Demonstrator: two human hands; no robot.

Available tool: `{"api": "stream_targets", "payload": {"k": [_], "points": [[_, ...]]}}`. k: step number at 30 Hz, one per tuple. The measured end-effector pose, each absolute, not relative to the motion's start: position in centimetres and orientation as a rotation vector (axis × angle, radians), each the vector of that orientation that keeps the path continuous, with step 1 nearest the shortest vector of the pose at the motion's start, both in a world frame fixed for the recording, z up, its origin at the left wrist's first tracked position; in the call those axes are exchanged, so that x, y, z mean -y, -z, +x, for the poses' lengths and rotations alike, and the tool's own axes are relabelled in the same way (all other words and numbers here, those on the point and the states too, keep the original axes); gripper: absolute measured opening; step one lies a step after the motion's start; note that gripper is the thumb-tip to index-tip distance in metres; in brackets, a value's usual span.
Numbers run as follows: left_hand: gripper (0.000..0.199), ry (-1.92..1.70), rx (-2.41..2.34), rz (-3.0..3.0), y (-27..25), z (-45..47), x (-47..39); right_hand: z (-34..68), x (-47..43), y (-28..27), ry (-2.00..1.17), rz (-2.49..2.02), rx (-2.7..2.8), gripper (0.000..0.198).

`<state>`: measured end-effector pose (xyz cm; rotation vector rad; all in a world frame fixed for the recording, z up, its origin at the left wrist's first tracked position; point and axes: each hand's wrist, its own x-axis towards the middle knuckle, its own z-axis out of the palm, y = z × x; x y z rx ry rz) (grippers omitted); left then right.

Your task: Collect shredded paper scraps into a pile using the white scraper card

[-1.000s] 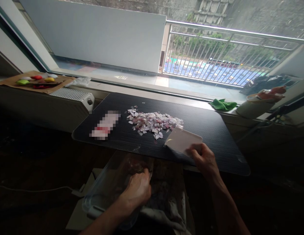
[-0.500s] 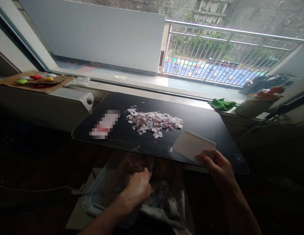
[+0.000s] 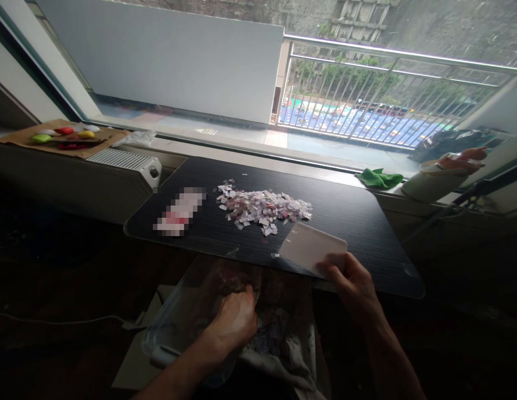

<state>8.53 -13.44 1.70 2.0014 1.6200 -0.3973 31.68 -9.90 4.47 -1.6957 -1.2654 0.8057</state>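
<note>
Near scraps (image 3: 262, 208), flat white piece (image 3: 309, 248) in right hand (image 3: 355, 282), long axis pointing left.

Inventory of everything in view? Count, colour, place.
Table: one, black, centre
Paper scraps: many, mostly white, on table
Pixelated patch: one, pinkish, table's left
Flat sheet: one, whitish, table's near side
Bin: one, clear, below table's near edge
Mat: one, brown, far left
Rounded items: several, multicoloured, on mat
Radiator: one, white, left of table
Plastic bag: one, clear, right of mat
Cloth: one, green, behind table, right
Container: one, pale, right of cloth
Dark bag: one, blackish, behind container
Railing: one, silver, outside
Panel: one, pale grey, outside left
Cable: one, white, lower left
Left hand: one, bare, at bin, grip unclear
Right hand: one, bare, holding flat sheet
</note>
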Motion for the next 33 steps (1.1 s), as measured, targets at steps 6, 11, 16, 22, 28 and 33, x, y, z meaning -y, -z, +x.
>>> {"api": "stream_targets", "payload": {"k": [6, 11, 16, 22, 28, 33], "points": [[0.034, 0.38, -1.607, 2.017, -1.7, 8.4, 13.5, 31.6, 9.7, -4.3, -0.8, -1.754, 1.246, 0.025], [0.035, 0.382, -1.613, 2.033, -1.7, 8.5, 13.5, 31.9, 9.6, -4.3, -0.874, -1.757, 1.201, 0.026], [0.036, 0.402, -1.611, 2.02, -1.8, 8.5, 13.5, 32.2, 9.6, -4.1, -0.891, -1.728, 1.226, 0.025], [0.035, 0.395, -1.61, 2.016, -1.9, 8.6, 13.4, 32.6, 9.9, -4.1, -0.89, -1.692, 1.224, 0.026], [0.038, 0.412, -1.596, 2.0, -2.2, 8.6, 13.3, 31.4, 9.3, -3.8, -0.808, -1.7, 1.251, 0.026], [0.045, 0.4, -1.599, 1.976, -2.3, 8.8, 13.5, 28.8, 8.3, -2.8, -0.845, -1.591, 1.276, 0.029]]}}
